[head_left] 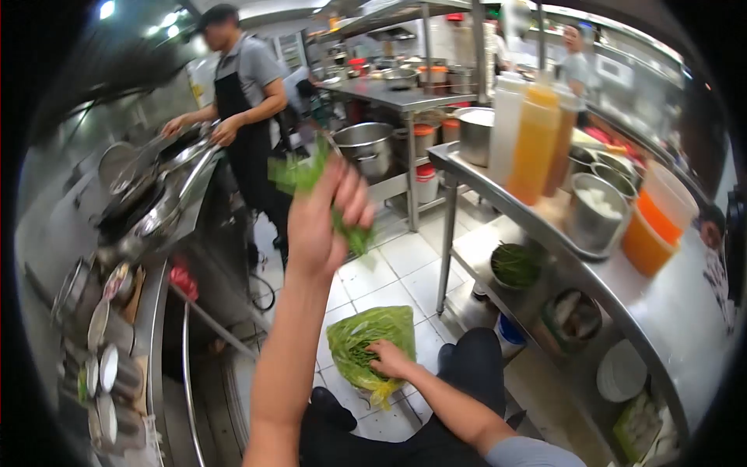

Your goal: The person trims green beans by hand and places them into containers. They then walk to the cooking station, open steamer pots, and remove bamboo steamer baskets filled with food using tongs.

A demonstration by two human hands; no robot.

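Observation:
My left hand [325, 214] is raised in front of me, its fingers closed around a bunch of leafy greens [299, 173]. Leaves stick out on both sides of the fist, blurred by motion. Low down on the tiled floor stands an open yellow-green plastic bag [401, 321] full of thin green vegetables [359, 354]. My right hand [391, 359] reaches into the bag's mouth, its fingers curled into the greens and their tips hidden among them.
At the right, a steel table [661, 311] bears sauce bottles [533, 144], metal pots and an orange container [652, 233]; its lower shelf holds a bowl of greens [515, 265]. A person in an apron [241, 101] works at the stove at left. Metal canisters [120, 370] stand lower left.

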